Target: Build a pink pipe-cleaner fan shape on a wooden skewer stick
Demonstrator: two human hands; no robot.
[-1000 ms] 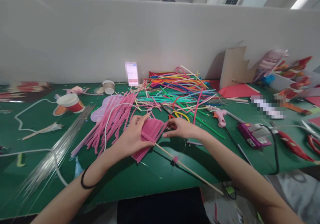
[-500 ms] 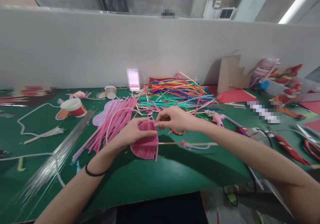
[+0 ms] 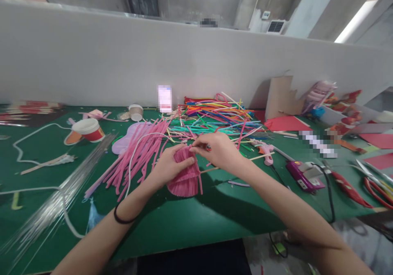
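My left hand [image 3: 172, 166] is closed around a pink fan-shaped piece made of pipe cleaners [image 3: 184, 185], thumb on its near face. Fingers pinched, my right hand [image 3: 211, 148] grips the piece's upper right corner; the exact spot is partly hidden by the fingertips. A thin wooden stick [image 3: 210, 170] runs from the piece's right side, passing under my right hand. One pink strand hangs at the piece's right edge. Left of my left hand lies a bundle of loose pink pipe cleaners [image 3: 129, 160].
Behind my hands is a heap of multicoloured pipe cleaners [image 3: 217, 115]. A pink glue gun [image 3: 266, 150], a purple power strip [image 3: 302, 178] and scissors [image 3: 376, 191] lie to the right. Leftward are a paper cup [image 3: 89, 130], silvery wires [image 3: 73, 180] and a white cable [image 3: 66, 209].
The pink piece has turned slightly and shifted a little right in my left hand. My right hand still pinches its upper corner, wrist turned and lower. The whole view has tilted.
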